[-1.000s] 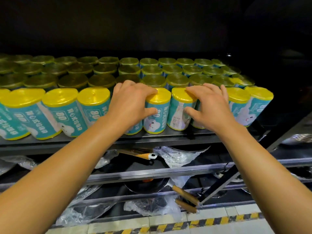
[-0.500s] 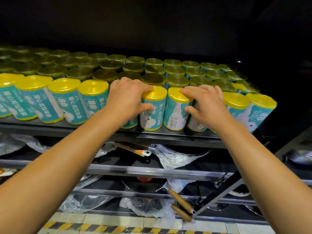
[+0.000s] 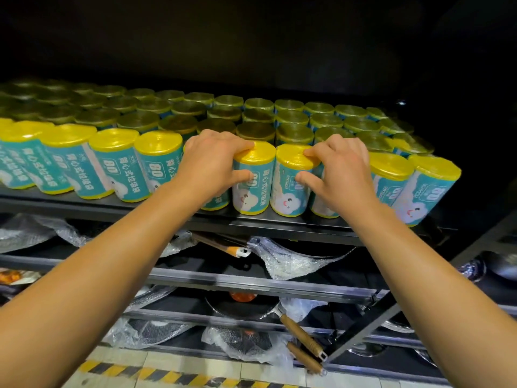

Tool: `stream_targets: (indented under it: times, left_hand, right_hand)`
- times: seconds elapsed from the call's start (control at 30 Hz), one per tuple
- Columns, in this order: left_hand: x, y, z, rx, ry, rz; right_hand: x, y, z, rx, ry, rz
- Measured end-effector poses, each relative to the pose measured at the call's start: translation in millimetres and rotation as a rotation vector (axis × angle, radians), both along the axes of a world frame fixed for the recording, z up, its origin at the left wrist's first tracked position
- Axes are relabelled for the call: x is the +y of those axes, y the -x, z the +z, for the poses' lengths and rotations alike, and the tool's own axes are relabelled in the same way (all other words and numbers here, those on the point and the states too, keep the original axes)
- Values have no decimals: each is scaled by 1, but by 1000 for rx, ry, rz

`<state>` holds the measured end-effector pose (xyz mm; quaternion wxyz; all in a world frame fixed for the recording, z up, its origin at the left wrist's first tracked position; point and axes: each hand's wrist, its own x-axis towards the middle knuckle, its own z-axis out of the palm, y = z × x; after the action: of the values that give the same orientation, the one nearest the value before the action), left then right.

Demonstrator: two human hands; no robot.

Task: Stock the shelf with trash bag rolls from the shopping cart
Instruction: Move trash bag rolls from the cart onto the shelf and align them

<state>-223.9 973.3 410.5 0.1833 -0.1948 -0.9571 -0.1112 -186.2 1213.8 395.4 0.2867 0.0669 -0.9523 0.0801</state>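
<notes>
Wrapped pans (image 3: pixel 243 306) lie below the shelf (image 3: pixel 279 223) of rolls (image 3: pixel 156 166).

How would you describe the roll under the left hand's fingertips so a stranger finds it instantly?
Find the top shelf packed with yellow-capped teal rolls, then its front row. The roll stands upright between the two hands, left hand fingertips on its cap. Unlike its right neighbour, its label shows a column of large white characters.

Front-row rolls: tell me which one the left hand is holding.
The left hand grips the roll just left of the middle gap, fingertips on its yellow top, thumb on its label. The neighbouring roll to its right is under the right hand.
</notes>
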Motion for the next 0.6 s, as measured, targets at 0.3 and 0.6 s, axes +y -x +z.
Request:
stream_targets:
  times: [0.3, 0.6]
  left_hand:
    - [0, 2, 2, -23, 3, 9]
    - [-2, -2, -6, 37, -30, -8]
  right_hand:
    - [7, -3, 5, -135, 17, 42]
    - [0, -5, -1, -101, -15, -19]
